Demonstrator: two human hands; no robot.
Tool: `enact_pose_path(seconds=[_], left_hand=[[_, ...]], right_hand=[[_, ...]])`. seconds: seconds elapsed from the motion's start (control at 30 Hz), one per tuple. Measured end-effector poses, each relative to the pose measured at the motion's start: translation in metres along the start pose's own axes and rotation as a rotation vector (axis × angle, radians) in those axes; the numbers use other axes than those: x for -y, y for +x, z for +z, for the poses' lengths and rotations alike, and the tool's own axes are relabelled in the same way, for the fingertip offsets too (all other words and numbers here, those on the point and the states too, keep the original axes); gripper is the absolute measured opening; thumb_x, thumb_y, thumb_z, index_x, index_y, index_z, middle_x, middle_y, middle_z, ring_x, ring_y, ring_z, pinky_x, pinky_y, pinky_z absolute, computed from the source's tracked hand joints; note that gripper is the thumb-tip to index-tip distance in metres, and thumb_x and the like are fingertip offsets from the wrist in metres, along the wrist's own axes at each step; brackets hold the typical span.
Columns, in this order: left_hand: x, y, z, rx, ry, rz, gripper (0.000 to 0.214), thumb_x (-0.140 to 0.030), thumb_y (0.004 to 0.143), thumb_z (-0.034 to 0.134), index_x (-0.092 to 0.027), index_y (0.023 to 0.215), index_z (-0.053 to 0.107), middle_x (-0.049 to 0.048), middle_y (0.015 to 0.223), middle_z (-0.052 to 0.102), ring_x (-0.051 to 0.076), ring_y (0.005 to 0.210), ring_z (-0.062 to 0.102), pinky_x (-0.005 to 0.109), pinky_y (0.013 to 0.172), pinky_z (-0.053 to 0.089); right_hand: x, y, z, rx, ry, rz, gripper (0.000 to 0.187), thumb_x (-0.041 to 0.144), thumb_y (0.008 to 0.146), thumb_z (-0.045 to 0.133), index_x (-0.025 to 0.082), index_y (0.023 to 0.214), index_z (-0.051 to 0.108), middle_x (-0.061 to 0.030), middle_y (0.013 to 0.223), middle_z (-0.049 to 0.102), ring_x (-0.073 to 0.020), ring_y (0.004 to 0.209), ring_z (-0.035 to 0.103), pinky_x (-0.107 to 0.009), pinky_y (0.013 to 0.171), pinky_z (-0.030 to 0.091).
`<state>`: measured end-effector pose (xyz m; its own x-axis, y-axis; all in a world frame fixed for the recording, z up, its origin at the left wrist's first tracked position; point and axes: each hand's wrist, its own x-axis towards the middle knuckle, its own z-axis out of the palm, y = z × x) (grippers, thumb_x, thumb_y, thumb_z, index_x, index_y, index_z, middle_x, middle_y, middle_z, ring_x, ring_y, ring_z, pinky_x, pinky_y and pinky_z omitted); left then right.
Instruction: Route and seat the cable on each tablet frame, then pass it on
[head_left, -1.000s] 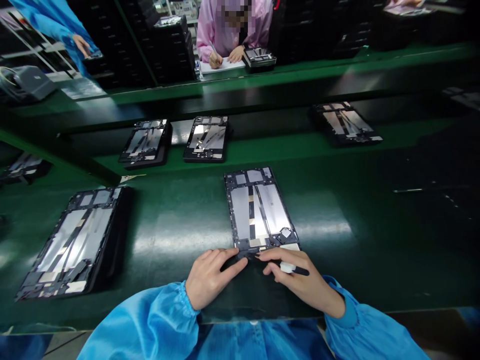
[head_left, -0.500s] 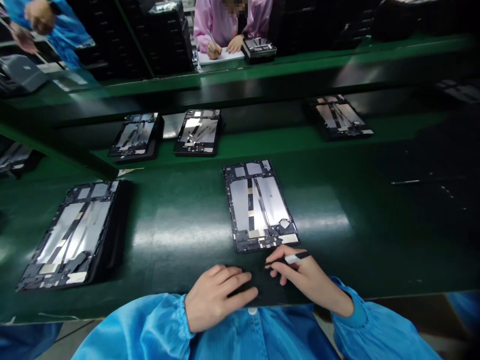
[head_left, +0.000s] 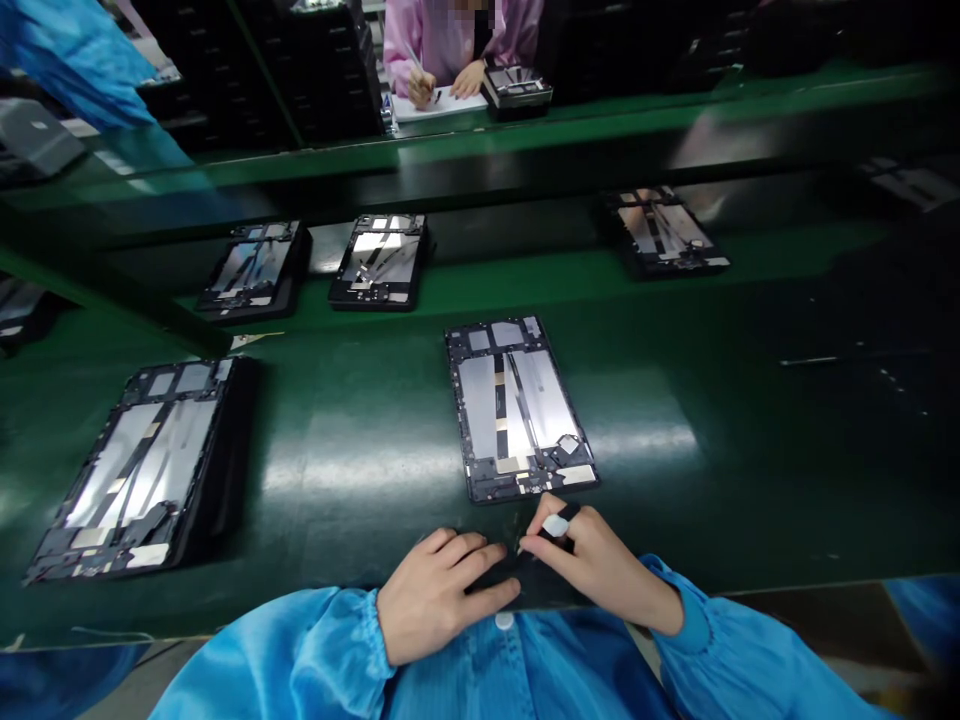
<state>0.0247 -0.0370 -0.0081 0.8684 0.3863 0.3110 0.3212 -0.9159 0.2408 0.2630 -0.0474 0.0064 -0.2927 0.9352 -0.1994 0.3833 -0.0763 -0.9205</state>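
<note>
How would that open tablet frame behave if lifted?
The tablet frame probably feels stiff, given its dark ribbed rim, and light, being so thin. Its smooth silver panels may slip, and the exposed strips look fragile.

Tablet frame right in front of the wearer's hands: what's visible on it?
The open tablet frame lies flat on the green bench mat, long axis pointing away from the person. It has a dark, matte-looking chassis around two silver metallic panels, crossed by narrow black strips and small tan patches, with a pale label near one corner. The person's right hand is just beyond its near edge, apparently not touching.
</note>
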Motion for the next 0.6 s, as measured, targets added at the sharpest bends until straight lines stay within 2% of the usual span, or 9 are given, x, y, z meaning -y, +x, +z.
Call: enact_pose_path(seconds=[0.1, 0.17, 0.27, 0.4, 0.6], left_hand=[[0.004, 0.003, -0.003, -0.016, -0.035, -0.020, 0.026, -0.020, 0.100, 0.047, -0.026, 0.119, 0.064, 0.0042, 0.120, 0.065, 0.021, 0.100, 0.058, 0.032, 0.076, 0.043], [0.012, 0.006, -0.008, -0.058, -0.066, -0.060, 0.024, -0.020, 0.100, 0.048, -0.023, 0.118, 0.064, 0.0051, 0.116, 0.067, 0.019, 0.095, 0.059, 0.030, 0.073, 0.044], [0.028, 0.012, -0.013, -0.159, -0.061, -0.148, 0.021, -0.018, 0.099, 0.049, -0.019, 0.114, 0.064, 0.0066, 0.108, 0.068, 0.017, 0.089, 0.060, 0.028, 0.073, 0.046], [0.042, 0.014, -0.013, -0.214, 0.004, -0.174, 0.017, -0.016, 0.098, 0.051, -0.018, 0.110, 0.064, 0.0053, 0.105, 0.069, 0.016, 0.089, 0.061, 0.028, 0.076, 0.049], [0.041, 0.013, -0.007, -0.222, 0.036, -0.177, 0.017, -0.017, 0.098, 0.053, -0.018, 0.111, 0.063, 0.0049, 0.103, 0.070, 0.016, 0.087, 0.062, 0.028, 0.074, 0.051]], right_hand=[[0.006, 0.011, -0.015, -0.039, 0.191, 0.033, 0.022, 0.036, 0.091, 0.057, 0.020, 0.075, 0.058, -0.0003, 0.071, 0.061, -0.0145, 0.060, 0.063, -0.025, 0.055, 0.053], [0.014, 0.027, -0.027, -0.055, 0.235, 0.037, 0.023, 0.039, 0.088, 0.060, 0.020, 0.076, 0.058, -0.0009, 0.074, 0.062, -0.0150, 0.063, 0.065, -0.025, 0.055, 0.055], [0.027, 0.056, -0.038, 0.060, 0.268, 0.085, 0.025, 0.043, 0.085, 0.064, 0.020, 0.079, 0.054, 0.0000, 0.068, 0.064, -0.0180, 0.065, 0.070, -0.025, 0.053, 0.056], [0.032, 0.084, -0.037, 0.184, 0.241, 0.162, 0.032, 0.048, 0.080, 0.068, 0.020, 0.080, 0.051, 0.0021, 0.058, 0.064, -0.0180, 0.056, 0.070, -0.024, 0.046, 0.054], [0.028, 0.091, -0.032, 0.195, 0.216, 0.191, 0.033, 0.048, 0.079, 0.069, 0.019, 0.080, 0.052, 0.0011, 0.058, 0.065, -0.0165, 0.055, 0.070, -0.021, 0.044, 0.054]])
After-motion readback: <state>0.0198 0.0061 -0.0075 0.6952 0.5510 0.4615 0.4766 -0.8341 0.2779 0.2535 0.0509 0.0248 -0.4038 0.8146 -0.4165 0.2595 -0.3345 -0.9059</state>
